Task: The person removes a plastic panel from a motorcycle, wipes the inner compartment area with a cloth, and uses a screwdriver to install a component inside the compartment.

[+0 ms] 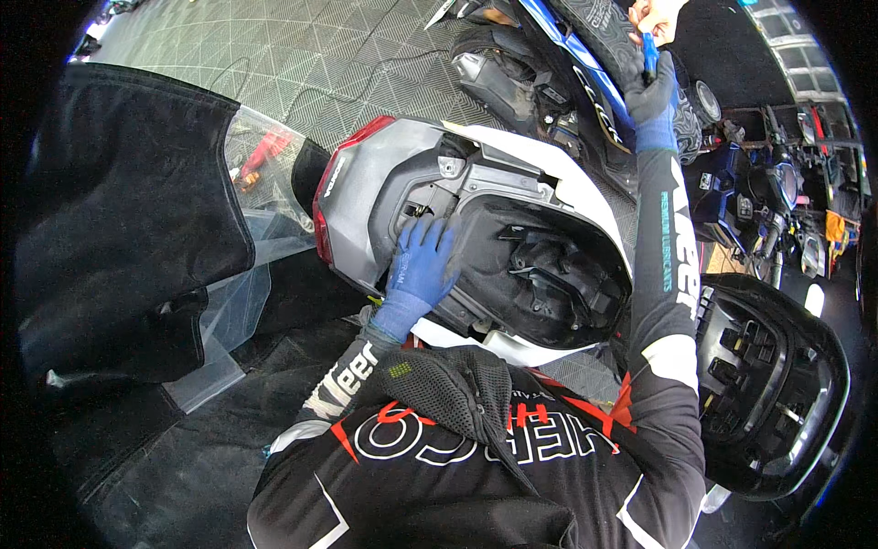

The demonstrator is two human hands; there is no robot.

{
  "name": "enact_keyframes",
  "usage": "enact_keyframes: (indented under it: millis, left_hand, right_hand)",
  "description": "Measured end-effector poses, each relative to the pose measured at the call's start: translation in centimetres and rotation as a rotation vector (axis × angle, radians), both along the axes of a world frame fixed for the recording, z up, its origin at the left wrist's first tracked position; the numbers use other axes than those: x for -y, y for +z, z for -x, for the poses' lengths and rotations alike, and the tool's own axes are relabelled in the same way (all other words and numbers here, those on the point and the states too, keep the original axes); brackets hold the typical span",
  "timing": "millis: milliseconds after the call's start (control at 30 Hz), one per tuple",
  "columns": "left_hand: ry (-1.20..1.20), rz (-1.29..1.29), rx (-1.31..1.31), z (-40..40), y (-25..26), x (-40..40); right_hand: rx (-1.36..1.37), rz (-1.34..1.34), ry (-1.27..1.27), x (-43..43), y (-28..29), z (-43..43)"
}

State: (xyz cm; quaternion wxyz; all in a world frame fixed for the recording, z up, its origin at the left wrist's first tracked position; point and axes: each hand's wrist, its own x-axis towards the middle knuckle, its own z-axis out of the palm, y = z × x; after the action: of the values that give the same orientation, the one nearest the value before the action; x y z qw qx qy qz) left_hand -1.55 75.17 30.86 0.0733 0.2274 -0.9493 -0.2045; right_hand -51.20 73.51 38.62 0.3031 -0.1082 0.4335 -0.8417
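My left hand [425, 264], in a blue glove, rests palm down with fingers a little apart by the seat-latch area of a scooter's rear body [363, 192]. Its fingertips are close to a small metal latch [417, 210]. The black under-seat storage bin [480, 267] lies uncovered beside that hand. My right hand [650, 92], in a grey-palmed blue glove, reaches far forward and is around the lower end of a blue, handle-like object [649, 53]. Another person's bare hand [657, 20] is at its upper end. What kind of tool it is cannot be told.
A detached scooter seat [768, 384] shows its underside at the right. Forward stand a blue body panel [579, 51] and a dark scooter part [507, 86]. Another blue scooter [748, 185] is at right. Black covers with clear plastic edging [151, 178] hang at left, above a tiled floor [322, 55].
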Motion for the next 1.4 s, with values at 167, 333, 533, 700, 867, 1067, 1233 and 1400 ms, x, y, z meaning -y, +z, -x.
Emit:
enact_keyframes:
  millis: [167, 333, 533, 700, 867, 1067, 1233, 1400]
  left_hand:
    - [0.078, 0.004, 0.070, 3.5, 0.8, 2.1]
    - [0.093, 0.140, 0.120, 7.1, -1.6, 2.8]
    - [0.037, 0.197, 0.091, 6.6, -2.4, 4.0]
    - [-0.056, 0.194, 0.110, 6.2, -2.2, 4.9]
    - [-0.095, 0.223, 0.038, 6.0, -2.4, 4.8]
    - [-0.019, 0.078, 0.001, 6.3, -3.9, 5.0]
    - [0.090, -0.227, -0.336, 6.3, -4.4, 5.8]
    - [0.072, -0.289, -0.394, 7.2, -4.4, 5.9]
  right_hand:
    - [-0.194, -0.253, -0.054, -4.1, 0.9, -8.4]
    - [-0.431, -0.473, -0.149, -11.7, 4.7, -13.8]
    - [-0.543, -0.491, -0.074, -15.4, 11.0, -17.5]
    - [-0.642, -0.615, 0.087, -14.4, 13.4, -20.0]
    - [-1.011, -0.704, 0.189, -12.3, 13.0, -21.7]
    - [-0.874, -0.585, 0.164, -10.8, 12.7, -23.5]
    - [-1.240, -0.549, 0.151, -8.5, 10.0, -24.9]
    - [-1.336, -0.620, 0.186, -7.7, 9.4, -26.0]
